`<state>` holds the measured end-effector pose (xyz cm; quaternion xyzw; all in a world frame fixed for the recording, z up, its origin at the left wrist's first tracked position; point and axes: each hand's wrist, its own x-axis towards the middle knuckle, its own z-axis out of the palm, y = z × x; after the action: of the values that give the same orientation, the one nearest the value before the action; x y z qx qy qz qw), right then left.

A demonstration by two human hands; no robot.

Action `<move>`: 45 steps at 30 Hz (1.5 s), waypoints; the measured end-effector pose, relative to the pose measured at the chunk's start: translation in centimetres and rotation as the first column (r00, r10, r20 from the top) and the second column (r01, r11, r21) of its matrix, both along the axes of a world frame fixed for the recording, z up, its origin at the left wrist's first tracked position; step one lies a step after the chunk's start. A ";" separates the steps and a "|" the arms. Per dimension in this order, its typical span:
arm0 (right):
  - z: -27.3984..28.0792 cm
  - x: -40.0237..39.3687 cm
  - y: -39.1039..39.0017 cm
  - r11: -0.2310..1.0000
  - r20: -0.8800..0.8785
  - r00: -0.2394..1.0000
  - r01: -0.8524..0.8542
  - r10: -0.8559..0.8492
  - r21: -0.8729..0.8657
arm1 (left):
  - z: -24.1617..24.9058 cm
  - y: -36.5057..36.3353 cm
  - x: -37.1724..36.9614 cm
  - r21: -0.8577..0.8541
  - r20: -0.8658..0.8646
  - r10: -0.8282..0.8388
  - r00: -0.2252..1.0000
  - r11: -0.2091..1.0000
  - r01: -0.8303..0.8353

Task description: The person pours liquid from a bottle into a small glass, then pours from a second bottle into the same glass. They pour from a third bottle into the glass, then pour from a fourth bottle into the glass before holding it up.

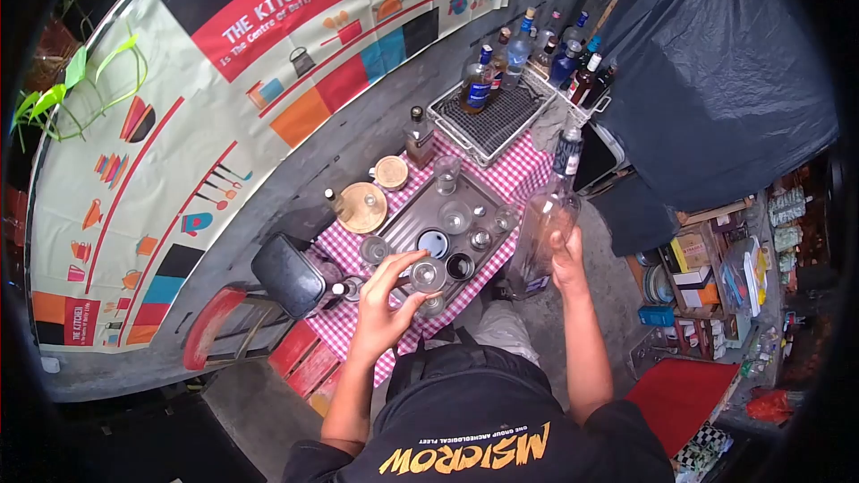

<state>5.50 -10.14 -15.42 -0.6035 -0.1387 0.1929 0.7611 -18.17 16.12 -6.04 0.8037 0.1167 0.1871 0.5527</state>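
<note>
Head view: the left hand (pixel 386 308) has its grip around a clear glass (pixel 428 275), fingers and thumb pinching it over the near side of the checkered tabletop (pixel 530 168); the right hand (pixel 567 261) has its grip around a large clear bottle (pixel 542 225) just beside it. Beyond, more glasses (pixel 455 217) stand on a dark tray (pixel 413 213); farther back, bottles (pixel 517 55) crowd around a rack (pixel 490 130).

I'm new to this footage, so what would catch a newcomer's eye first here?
Probably the big banner reading "THE KITCHEN", spread along the wall at upper left. Next come the large clear bottle in the right hand, right of the dark tray, and the small glass in the left hand. Beyond them, a cluster of bottles, some with blue caps, stands at the back.
</note>
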 end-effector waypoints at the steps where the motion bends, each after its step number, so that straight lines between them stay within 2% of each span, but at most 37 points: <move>1: 0.9 0.7 -1.0 0.998 0.050 0.998 -0.030 0.032 -0.046 | -0.1 -0.4 0.7 -0.003 0.015 -0.006 1.000 1.000 0.006; 3: 2.6 2.3 -2.6 0.986 0.146 0.983 -0.087 0.107 -0.140 | -0.5 -1.3 2.1 -0.005 0.045 -0.011 0.999 1.000 0.011; 4: 3.9 2.8 -2.6 0.991 0.144 0.984 -0.097 0.109 -0.093 | -0.7 -1.7 2.8 0.011 0.039 -0.008 0.999 1.000 0.007; 7: 7.7 4.6 -4.3 0.966 0.190 0.966 -0.134 0.177 -0.221 | -0.4 -3.1 4.8 0.024 0.025 -0.013 1.000 1.000 0.013; 8: 8.4 5.8 -5.5 0.930 0.286 0.932 -0.117 0.224 -0.349 | -0.3 -3.6 5.6 0.046 0.066 -0.019 0.998 0.999 0.016; 11: 11.8 8.4 -7.7 0.725 0.386 0.812 -0.065 0.438 -0.685 | -0.4 -5.4 8.2 -0.061 0.072 -0.021 0.997 0.998 0.025; 15: 13.0 11.4 -10.4 0.717 0.428 0.756 -0.077 0.496 -0.693 | 0.8 -8.0 11.3 -0.072 0.017 0.007 1.000 0.997 -0.006; 16: 13.2 12.2 -11.1 0.712 0.439 0.738 -0.079 0.512 -0.698 | 0.2 -8.4 12.2 -0.029 0.075 0.015 0.997 1.000 -0.012; 24: 17.0 17.9 -15.5 0.630 0.462 0.623 -0.063 0.631 -0.774 | 1.2 -13.2 17.8 0.024 0.097 0.066 0.993 0.997 -0.068; 27: 18.6 19.4 -16.7 0.575 0.489 0.544 0.016 0.681 -0.818 | 1.1 -14.5 19.2 0.066 0.136 0.057 0.989 0.996 -0.067; 30: 19.1 20.9 -18.0 0.580 0.515 0.505 0.033 0.693 -0.814 | 1.7 -15.9 20.3 0.103 0.174 0.048 0.984 0.992 -0.067; 33: 20.4 21.8 -18.8 0.567 0.513 0.480 0.037 0.712 -0.823 | 1.6 -17.1 21.0 0.017 0.162 0.055 0.985 0.998 -0.058; 36: 21.8 22.2 -19.2 0.541 0.502 0.470 0.061 0.726 -0.839 | 2.1 -17.8 21.6 0.000 0.169 0.057 0.984 0.998 -0.058; 39: 22.2 22.8 -19.8 0.558 0.542 0.423 0.097 0.727 -0.824 | 2.5 -18.3 22.2 0.067 0.188 0.033 0.982 0.997 -0.047; 45: 23.1 23.6 -20.6 0.511 0.489 0.419 0.067 0.765 -0.857 | 3.5 -18.9 22.9 0.068 0.190 -0.015 0.982 0.998 0.002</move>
<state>29.09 -30.70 7.67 -0.8245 -0.5296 0.0921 0.1766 4.74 -2.80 -2.52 0.8009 0.0538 0.2645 0.5344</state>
